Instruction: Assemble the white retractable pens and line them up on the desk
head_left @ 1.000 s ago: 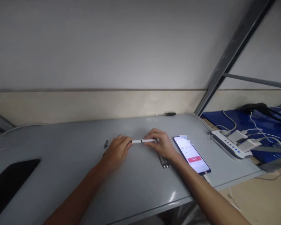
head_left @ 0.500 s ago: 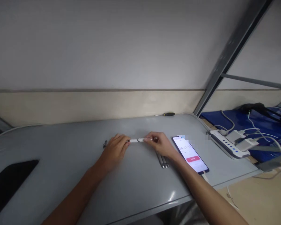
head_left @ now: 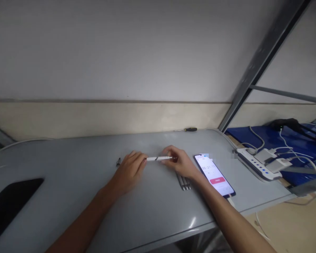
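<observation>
A thin white pen (head_left: 156, 158) with a dark slanted band lies level between my hands, just above or on the grey tabletop; I cannot tell which. My left hand (head_left: 131, 165) is closed on its left end, which the fingers cover. At the other end, my right hand (head_left: 177, 161) curls its thumb and fingers around the narrow tip. Several grey pens (head_left: 183, 182) lie side by side below my right hand, partly hidden by it. A small dark metallic piece (head_left: 118, 162) lies just left of my left hand.
Right of my right forearm lies a lit phone (head_left: 214, 175) with a cable. A screwdriver (head_left: 190, 129) rests by the wall. Beyond the phone is a power strip (head_left: 258, 165) with chargers and cords. A black flat object (head_left: 14, 202) lies at left.
More of the pen's white barrel shows between my hands. My right-hand fingers have shifted slightly and opened a little around its right end. My left hand stays almost in place.
</observation>
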Action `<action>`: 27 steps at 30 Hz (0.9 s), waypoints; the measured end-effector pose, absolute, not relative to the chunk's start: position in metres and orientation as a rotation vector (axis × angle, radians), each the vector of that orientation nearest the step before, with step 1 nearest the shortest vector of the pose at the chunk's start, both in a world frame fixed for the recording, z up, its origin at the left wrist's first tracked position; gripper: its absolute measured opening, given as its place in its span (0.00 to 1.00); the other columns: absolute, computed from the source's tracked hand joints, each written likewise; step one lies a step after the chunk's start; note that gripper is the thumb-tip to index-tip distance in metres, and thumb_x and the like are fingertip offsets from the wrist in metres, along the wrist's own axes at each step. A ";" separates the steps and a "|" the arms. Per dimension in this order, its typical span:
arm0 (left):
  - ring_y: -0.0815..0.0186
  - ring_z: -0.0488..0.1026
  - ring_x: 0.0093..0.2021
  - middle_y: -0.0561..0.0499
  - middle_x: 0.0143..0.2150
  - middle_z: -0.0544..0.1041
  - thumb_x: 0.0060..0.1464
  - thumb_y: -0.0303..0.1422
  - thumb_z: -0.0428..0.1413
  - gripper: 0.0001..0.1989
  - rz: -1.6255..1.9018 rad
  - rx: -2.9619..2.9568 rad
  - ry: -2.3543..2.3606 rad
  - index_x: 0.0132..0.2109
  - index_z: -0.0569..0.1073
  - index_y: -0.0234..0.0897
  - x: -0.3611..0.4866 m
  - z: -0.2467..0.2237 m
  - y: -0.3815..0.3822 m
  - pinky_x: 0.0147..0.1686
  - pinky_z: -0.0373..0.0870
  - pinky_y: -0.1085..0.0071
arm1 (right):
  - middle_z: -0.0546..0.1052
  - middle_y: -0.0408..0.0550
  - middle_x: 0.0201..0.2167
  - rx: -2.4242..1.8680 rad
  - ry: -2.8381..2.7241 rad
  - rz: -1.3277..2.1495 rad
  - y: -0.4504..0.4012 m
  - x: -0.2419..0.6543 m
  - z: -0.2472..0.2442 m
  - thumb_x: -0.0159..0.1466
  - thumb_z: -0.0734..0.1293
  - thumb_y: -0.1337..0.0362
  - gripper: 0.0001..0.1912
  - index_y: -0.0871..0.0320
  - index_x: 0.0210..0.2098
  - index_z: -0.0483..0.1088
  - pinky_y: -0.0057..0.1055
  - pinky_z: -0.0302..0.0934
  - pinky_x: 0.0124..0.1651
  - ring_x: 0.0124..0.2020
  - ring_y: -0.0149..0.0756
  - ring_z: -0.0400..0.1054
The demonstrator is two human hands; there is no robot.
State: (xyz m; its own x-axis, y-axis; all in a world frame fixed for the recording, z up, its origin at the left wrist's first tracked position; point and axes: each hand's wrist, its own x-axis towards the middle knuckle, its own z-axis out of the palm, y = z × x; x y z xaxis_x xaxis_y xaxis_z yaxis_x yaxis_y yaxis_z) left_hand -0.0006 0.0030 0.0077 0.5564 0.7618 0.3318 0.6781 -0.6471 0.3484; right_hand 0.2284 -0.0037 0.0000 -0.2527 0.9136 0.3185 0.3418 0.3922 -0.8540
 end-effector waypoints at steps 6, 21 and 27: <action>0.61 0.65 0.42 0.49 0.38 0.71 0.67 0.34 0.39 0.15 0.678 2.610 1.202 0.43 0.70 0.39 0.000 0.010 0.001 0.44 0.63 0.63 | 0.67 0.41 0.23 -1.168 -1.808 0.753 -0.005 0.228 -0.002 0.65 0.64 0.56 0.12 0.59 0.34 0.71 0.26 0.54 0.29 0.25 0.29 0.60; 0.61 0.67 0.41 0.49 0.37 0.73 0.67 0.35 0.40 0.14 0.741 2.637 1.196 0.44 0.69 0.38 -0.004 0.003 0.008 0.42 0.65 0.64 | 0.66 0.40 0.19 -1.206 -1.830 0.681 -0.004 0.230 -0.001 0.66 0.63 0.56 0.15 0.60 0.30 0.74 0.26 0.50 0.27 0.22 0.28 0.56; 0.61 0.67 0.41 0.49 0.38 0.73 0.67 0.36 0.40 0.14 0.741 2.622 1.218 0.43 0.69 0.38 -0.008 0.000 0.010 0.43 0.65 0.63 | 0.71 0.42 0.26 -1.115 -1.856 0.683 -0.004 0.228 -0.002 0.61 0.69 0.58 0.13 0.59 0.42 0.73 0.25 0.54 0.30 0.26 0.29 0.62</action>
